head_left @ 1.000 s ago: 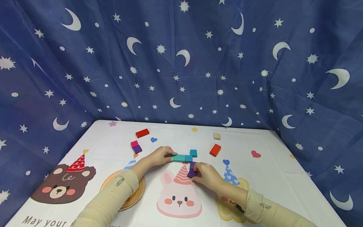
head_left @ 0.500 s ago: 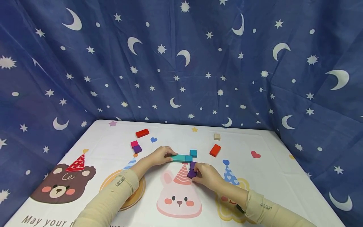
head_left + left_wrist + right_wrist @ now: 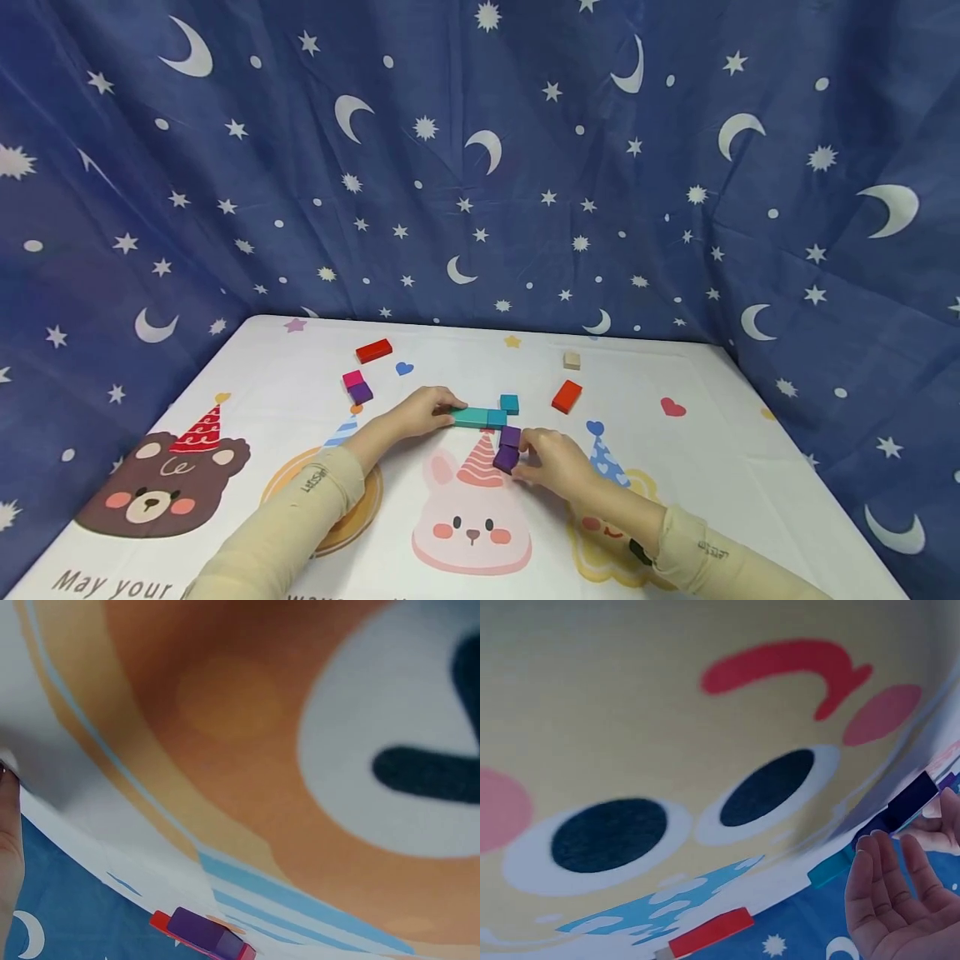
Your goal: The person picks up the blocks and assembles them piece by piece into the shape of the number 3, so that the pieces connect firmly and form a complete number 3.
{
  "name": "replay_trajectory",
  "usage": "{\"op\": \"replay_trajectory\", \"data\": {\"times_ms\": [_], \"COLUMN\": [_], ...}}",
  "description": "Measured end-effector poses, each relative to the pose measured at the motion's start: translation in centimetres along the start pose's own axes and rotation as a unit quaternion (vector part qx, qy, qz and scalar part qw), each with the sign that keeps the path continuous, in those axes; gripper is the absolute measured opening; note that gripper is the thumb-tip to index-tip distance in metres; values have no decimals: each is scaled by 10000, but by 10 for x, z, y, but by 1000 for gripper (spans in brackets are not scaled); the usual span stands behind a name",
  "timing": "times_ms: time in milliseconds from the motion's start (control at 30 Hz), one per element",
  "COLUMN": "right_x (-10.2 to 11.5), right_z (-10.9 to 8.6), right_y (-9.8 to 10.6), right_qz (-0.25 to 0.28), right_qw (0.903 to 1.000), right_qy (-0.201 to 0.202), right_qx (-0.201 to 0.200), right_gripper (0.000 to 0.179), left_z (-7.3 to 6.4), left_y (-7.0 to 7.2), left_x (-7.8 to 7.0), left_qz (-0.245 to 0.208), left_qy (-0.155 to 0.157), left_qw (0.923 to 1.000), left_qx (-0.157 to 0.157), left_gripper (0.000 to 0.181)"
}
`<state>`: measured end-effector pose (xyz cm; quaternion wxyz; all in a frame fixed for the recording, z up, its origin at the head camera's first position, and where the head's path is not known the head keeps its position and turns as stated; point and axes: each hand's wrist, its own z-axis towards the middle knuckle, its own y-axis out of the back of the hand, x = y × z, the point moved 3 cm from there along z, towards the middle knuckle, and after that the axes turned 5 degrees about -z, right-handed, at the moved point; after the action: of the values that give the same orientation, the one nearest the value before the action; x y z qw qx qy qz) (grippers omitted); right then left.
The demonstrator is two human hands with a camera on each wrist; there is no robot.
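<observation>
My left hand (image 3: 426, 412) pinches the left end of a long teal block (image 3: 470, 417). Against that block's right end lies a blue block (image 3: 497, 419), and another blue block (image 3: 509, 404) sits just behind it. In front are two purple blocks, one (image 3: 510, 437) farther back and one (image 3: 506, 459) nearer and slightly turned. My right hand (image 3: 557, 462) is just right of the purple pair, fingers loosely bent and holding nothing. The right wrist view shows its fingers (image 3: 885, 877) relaxed beside them. Only a sliver of the left hand (image 3: 9, 840) shows in the left wrist view.
Back left on the printed white tablecloth (image 3: 450, 350) lie a red block (image 3: 373, 351), a pink block (image 3: 352, 379) and a purple block (image 3: 361, 392). A red-orange block (image 3: 567, 397) and a beige block (image 3: 572, 361) lie back right. A blue curtain (image 3: 480, 208) hangs behind.
My right hand has let go of the purple blocks and drawn slightly to the right, uncovering more of them. The left hand stays at the long teal block.
</observation>
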<state>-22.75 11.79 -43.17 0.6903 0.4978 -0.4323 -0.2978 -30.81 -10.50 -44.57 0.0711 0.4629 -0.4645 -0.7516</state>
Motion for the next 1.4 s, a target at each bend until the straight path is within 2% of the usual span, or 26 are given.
{"op": "replay_trajectory", "data": {"times_ms": [400, 600, 733, 933, 1100, 1233, 1400], "right_x": [-13, -23, -32, -47, -57, -62, -67], "right_z": [5, 9, 11, 12, 13, 12, 10], "right_y": [11, 19, 23, 28, 28, 30, 33], "right_qz": [54, 21, -123, -165, -259, -481, -594], "right_qw": [9992, 9986, 9980, 9988, 9985, 9966, 9945], "right_qy": [336, 484, 603, 459, 451, 582, 711], "right_qx": [188, 210, 123, -96, -176, -325, -483], "right_gripper": [22, 20, 20, 22, 23, 22, 23], "left_z": [-3, -4, -5, -5, -10, -18, -28], "left_y": [-2, -2, -2, 0, 1, 5, 12], "left_x": [-3, -4, -6, -7, -7, -6, 0], "left_qz": [236, 160, 231, 272, 426, 539, 584], "left_qy": [42, 133, 157, 166, 176, 315, 252], "left_qw": [9997, 9997, 9996, 9993, 9987, 9980, 9979], "left_qx": [-32, -92, -10, 178, 211, 126, -118], "left_gripper": [28, 28, 30, 34, 38, 40, 34]}}
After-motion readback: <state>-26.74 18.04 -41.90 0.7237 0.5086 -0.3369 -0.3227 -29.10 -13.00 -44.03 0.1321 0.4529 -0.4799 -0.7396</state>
